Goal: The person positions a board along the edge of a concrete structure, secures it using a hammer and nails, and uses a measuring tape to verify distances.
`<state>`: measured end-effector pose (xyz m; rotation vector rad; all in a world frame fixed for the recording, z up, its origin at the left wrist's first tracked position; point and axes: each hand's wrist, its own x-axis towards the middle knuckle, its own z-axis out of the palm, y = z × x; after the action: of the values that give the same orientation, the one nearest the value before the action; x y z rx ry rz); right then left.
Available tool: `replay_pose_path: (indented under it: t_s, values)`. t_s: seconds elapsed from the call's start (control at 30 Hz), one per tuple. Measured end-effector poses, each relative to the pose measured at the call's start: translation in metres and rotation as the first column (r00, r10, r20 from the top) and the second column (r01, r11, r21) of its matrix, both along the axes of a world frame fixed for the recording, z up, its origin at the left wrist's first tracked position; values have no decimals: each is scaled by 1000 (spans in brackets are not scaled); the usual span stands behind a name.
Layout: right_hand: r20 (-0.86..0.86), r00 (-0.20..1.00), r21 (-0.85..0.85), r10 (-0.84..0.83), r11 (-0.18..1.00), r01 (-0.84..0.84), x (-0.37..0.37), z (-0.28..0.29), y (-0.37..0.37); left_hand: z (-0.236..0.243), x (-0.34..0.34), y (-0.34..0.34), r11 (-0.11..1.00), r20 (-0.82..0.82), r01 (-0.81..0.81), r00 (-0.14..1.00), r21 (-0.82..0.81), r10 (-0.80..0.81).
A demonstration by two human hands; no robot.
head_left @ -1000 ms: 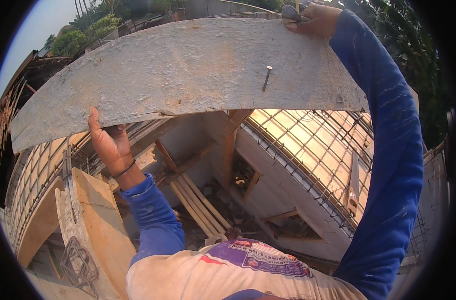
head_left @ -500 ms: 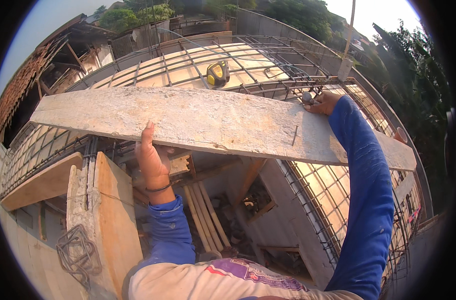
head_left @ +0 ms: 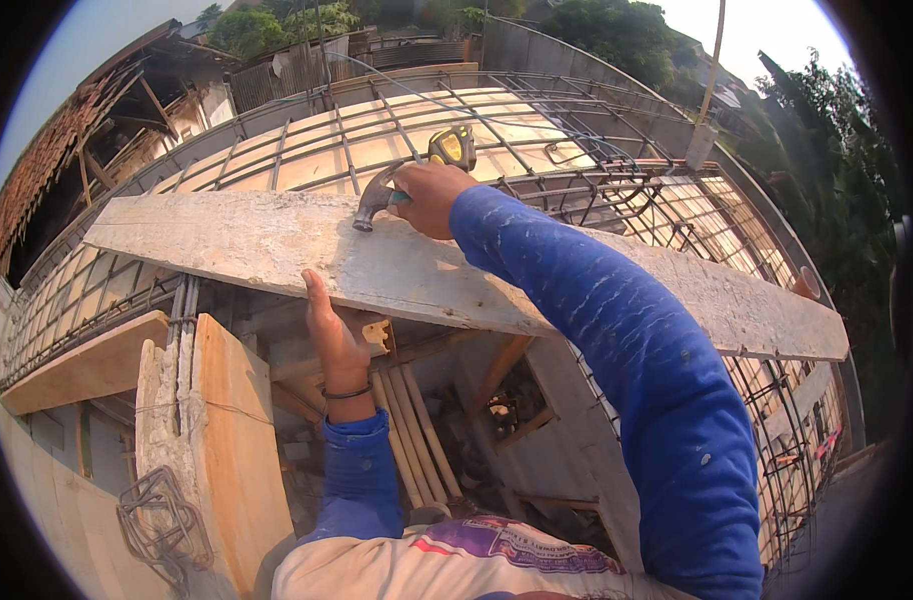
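Observation:
A long, weathered wooden plank (head_left: 227, 225) lies slanting across the view, over the reinforcing bars. My left hand (head_left: 339, 345) grips its near lower edge, thumb up against the face and the other fingers mostly hidden underneath. Closed round a claw hammer (head_left: 374, 198), my right hand (head_left: 432, 197) is over the plank's far edge; the metal head points left, just above the board. My right forearm covers part of the plank's right half. Right behind that hand, a yellow and black tape measure (head_left: 455, 147) rests on the bars.
A grid of reinforcing bars (head_left: 297, 140) spreads over pale panels ahead and to the right. At the left stands a board-sided column form (head_left: 232, 420) with bent steel ties (head_left: 162, 525) beside it. Below me, an opening shows several long poles (head_left: 417, 430).
My right hand has swung left with the hammer, from the plank's right part to near its middle. My left hand and the plank have shifted slightly right in view. My arm now hides the nail.

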<state>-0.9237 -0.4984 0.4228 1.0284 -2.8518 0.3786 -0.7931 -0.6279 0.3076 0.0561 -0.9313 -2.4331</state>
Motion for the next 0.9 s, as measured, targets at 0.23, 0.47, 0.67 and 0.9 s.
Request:
replay_pose_path:
  t_s: [0.23, 0.47, 0.67, 0.9]
  values:
    - [45, 997, -33, -59, 998, 60, -38, 27, -9, -13, -3, -19, 986, 12, -106, 994, -131, 109]
    - [-63, 916, 131, -395, 907, 400, -145, -4, 10, -26, -7, -23, 976, -8, -56, 998, -209, 55]
    - [5, 887, 170, -462, 875, 454, -173, -31, -2, -42, -15, -31, 959, 21, -72, 996, -275, 81]
    - [358, 907, -492, -221, 781, 385, -176, -5, 43, -39, -18, -30, 962, -17, -168, 986, -218, 168]
